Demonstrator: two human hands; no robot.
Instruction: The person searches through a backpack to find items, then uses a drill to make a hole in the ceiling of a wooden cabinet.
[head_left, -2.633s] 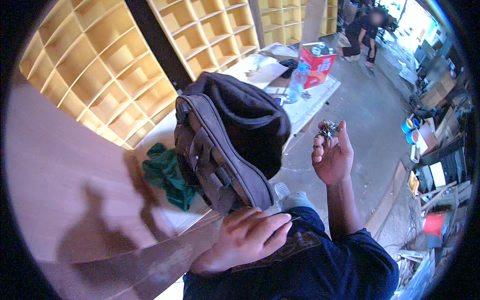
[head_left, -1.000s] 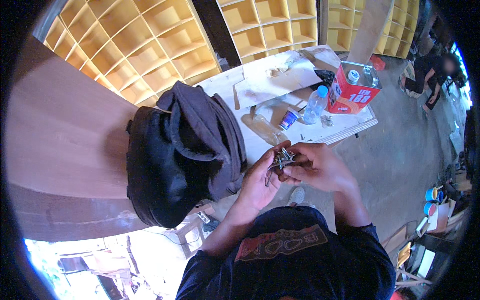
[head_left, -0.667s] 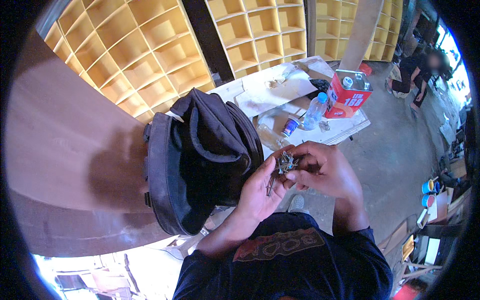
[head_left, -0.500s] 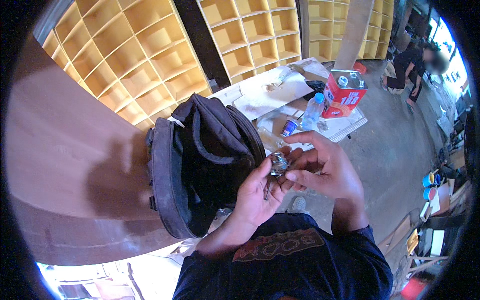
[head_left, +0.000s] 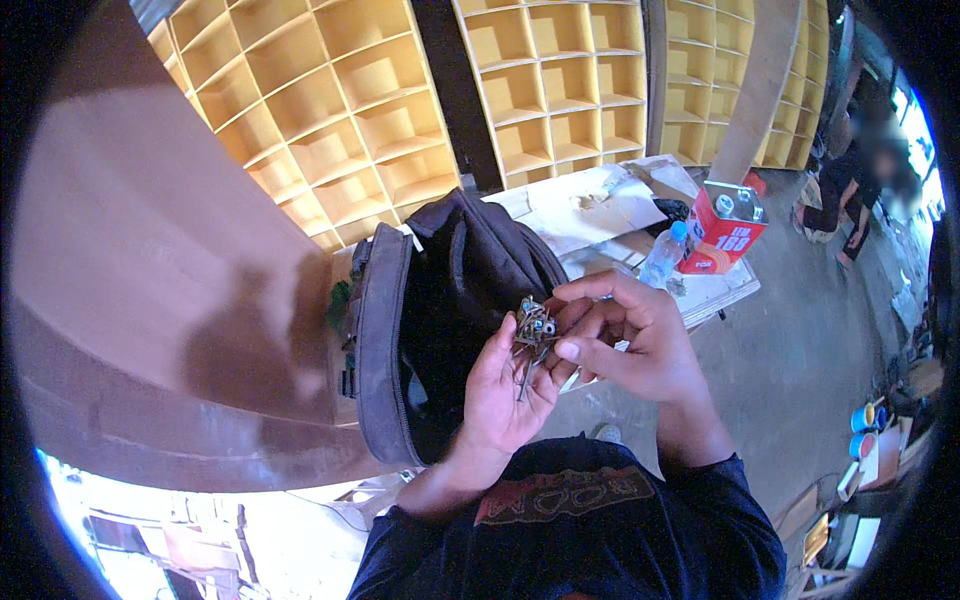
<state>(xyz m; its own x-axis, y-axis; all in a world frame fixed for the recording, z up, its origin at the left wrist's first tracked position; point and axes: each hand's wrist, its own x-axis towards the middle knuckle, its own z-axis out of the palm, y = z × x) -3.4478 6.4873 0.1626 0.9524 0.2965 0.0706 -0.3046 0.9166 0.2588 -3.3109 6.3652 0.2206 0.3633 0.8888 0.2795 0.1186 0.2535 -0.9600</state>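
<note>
My left hand (head_left: 510, 400) is cupped palm up with a small heap of metal screws (head_left: 537, 322) in it. One long thin screw or nail points down across the fingers. Close over the heap is my right hand (head_left: 635, 335), its thumb and forefinger apart and the other fingers loosely bent; nothing shows between them. The right fingertips are at the edge of the screws, partly hiding the left fingers. Just beyond my left hand, an open black bag (head_left: 470, 260) gapes with a dark inside.
A white worktable (head_left: 590, 215) behind the bag bears a water bottle (head_left: 664, 255) and a red metal can (head_left: 722, 228). Yellow pigeonhole shelves (head_left: 320, 110) stand beyond it. A curved brown panel (head_left: 180, 300) rises at left. Far right, a person (head_left: 845, 200) crouches; paint pots (head_left: 862, 430) sit nearby.
The view has shifted, so the surroundings sit farther right and lower. My right thumb and forefinger have drawn back a little from the screws, and more of the heap shows.
</note>
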